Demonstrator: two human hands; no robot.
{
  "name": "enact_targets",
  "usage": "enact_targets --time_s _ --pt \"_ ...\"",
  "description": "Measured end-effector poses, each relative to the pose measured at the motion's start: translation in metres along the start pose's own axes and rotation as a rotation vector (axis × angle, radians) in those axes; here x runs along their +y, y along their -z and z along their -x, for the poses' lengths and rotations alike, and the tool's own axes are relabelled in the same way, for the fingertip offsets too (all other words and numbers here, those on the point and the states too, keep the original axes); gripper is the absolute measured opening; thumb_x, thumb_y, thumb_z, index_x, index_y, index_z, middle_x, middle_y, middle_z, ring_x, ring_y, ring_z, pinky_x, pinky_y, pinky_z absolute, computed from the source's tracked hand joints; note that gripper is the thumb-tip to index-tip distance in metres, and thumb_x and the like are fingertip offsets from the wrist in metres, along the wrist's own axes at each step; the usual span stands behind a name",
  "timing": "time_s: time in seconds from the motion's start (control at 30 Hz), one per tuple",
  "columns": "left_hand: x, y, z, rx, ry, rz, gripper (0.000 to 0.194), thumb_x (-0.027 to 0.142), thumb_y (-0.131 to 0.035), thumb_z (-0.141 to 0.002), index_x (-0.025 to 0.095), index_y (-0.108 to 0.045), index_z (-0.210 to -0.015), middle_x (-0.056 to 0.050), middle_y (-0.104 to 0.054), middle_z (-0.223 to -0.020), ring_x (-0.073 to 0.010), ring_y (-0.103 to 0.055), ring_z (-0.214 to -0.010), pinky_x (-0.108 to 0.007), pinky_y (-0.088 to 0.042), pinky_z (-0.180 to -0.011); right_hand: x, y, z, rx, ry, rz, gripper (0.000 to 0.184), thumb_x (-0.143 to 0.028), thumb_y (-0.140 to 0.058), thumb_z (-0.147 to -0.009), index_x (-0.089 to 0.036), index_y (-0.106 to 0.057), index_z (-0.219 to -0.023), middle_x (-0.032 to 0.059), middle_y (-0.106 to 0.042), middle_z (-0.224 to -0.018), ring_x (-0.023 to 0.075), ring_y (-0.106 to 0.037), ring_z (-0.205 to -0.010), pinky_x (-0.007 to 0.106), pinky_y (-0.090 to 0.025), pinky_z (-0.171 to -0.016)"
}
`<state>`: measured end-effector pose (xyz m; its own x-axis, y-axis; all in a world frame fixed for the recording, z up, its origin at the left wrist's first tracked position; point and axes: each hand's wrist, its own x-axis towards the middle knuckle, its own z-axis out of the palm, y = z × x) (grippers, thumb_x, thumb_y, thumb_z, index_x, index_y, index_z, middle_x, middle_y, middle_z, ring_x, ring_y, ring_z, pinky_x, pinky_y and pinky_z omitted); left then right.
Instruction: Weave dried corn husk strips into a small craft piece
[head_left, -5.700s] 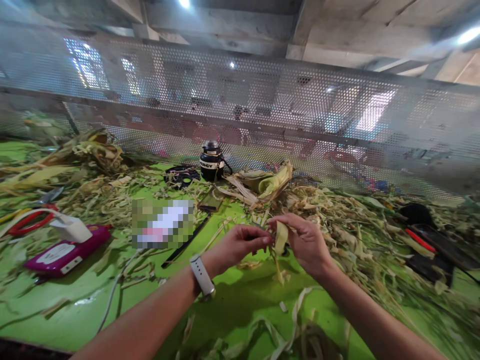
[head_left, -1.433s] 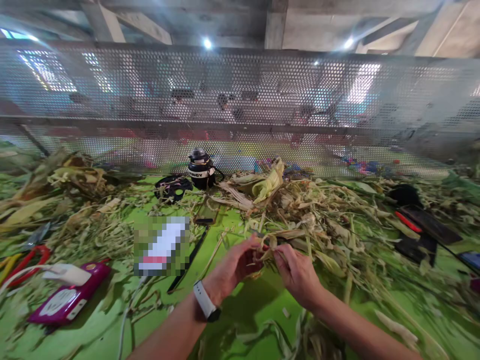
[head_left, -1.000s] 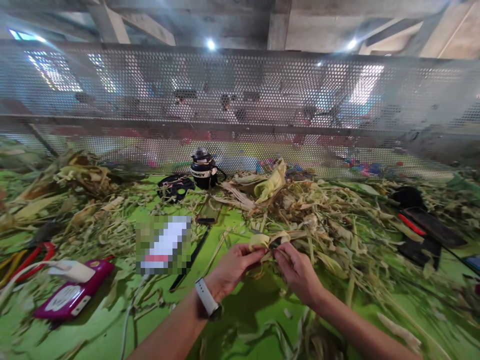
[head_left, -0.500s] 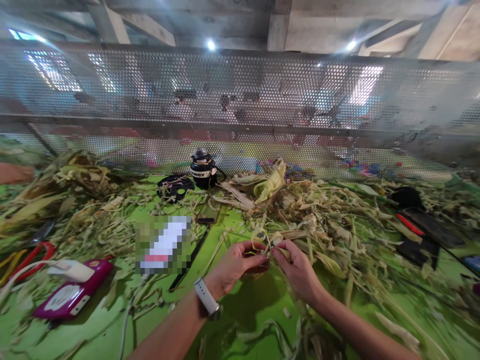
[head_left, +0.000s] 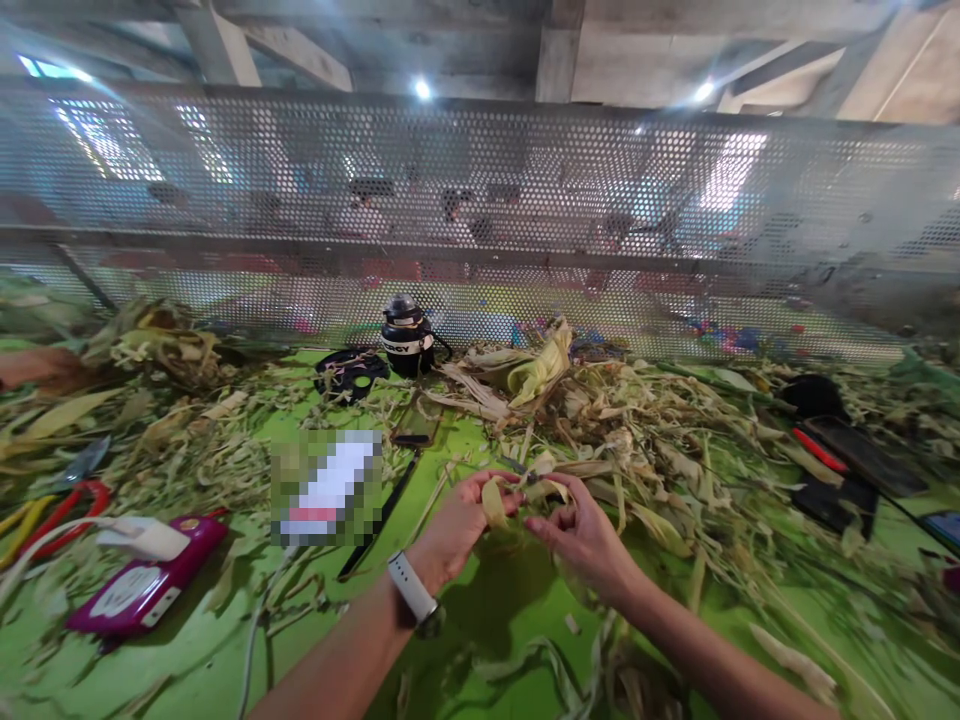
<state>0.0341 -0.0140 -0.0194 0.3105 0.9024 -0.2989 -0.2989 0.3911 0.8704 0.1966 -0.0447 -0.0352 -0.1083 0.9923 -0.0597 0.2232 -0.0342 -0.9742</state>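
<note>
In the middle of the view, my left hand [head_left: 459, 528], with a white-strapped watch [head_left: 412, 588] on its wrist, pinches a pale strip of corn husk [head_left: 493, 502] that curls over its fingers. My right hand [head_left: 585, 538] faces it from the right, fingers bent around the other end of the same husk work. A small dark spot sits between the two sets of fingertips; what it is I cannot make out. Both hands hover just above the green tabletop [head_left: 502, 620]. Behind them lies a heap of dry corn husks [head_left: 600, 420].
Left of my hands are a blurred-out phone [head_left: 330, 490], a purple power strip [head_left: 150, 580] with a white plug and red-handled scissors [head_left: 94, 495]. A black jar [head_left: 405, 340] stands by the perforated metal screen [head_left: 480, 200]. Another person's hand [head_left: 37, 368] shows at far left.
The husk strip now loops down over my left fingers. My right thumb has moved lower, away from the fingertips of my left hand. The other person's hand has shifted right.
</note>
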Motion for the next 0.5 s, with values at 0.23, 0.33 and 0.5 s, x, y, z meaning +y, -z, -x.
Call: enact_targets --time_s 0.23,0.33,0.5 --pt "0.001 0.004 -0.008 0.192 -0.186 -0.059 0.023 0.023 -0.077 -0.055 0.017 -0.062 -0.071 0.003 -0.061 -0.062 -0.0114 -0.051 -0.057 -0.022 -0.04 -0.057 0.007 0.003 -0.002 0.098 0.127 0.347 0.029 -0.038 -0.054 -0.081 -0.016 -0.052 -0.099 -0.007 -0.046 -0.053 0.0106 -0.042 -0.044 0.021 -0.029 -0.043" --pt "0.0 0.005 -0.01 0.221 -0.24 -0.139 0.02 0.024 -0.074 -0.057 0.015 -0.064 -0.072 0.001 -0.063 -0.066 -0.0132 -0.054 -0.062 -0.023 -0.041 -0.061 0.006 0.006 0.001 0.134 0.34 0.627 0.024 -0.035 -0.047 -0.088 -0.018 -0.061 -0.078 -0.0008 -0.056 -0.059 0.0122 -0.05 -0.053 0.023 -0.035 -0.051" --pt "0.004 0.007 -0.007 0.157 -0.296 -0.371 0.022 0.027 -0.066 -0.063 0.014 -0.069 -0.081 -0.003 -0.069 -0.076 -0.0186 -0.058 -0.073 -0.027 -0.044 -0.068 -0.003 0.009 0.008 0.325 0.815 1.005 0.015 -0.025 -0.053 -0.087 -0.023 -0.067 -0.081 0.0028 -0.063 -0.073 0.0158 -0.055 -0.073 0.031 -0.037 -0.078"
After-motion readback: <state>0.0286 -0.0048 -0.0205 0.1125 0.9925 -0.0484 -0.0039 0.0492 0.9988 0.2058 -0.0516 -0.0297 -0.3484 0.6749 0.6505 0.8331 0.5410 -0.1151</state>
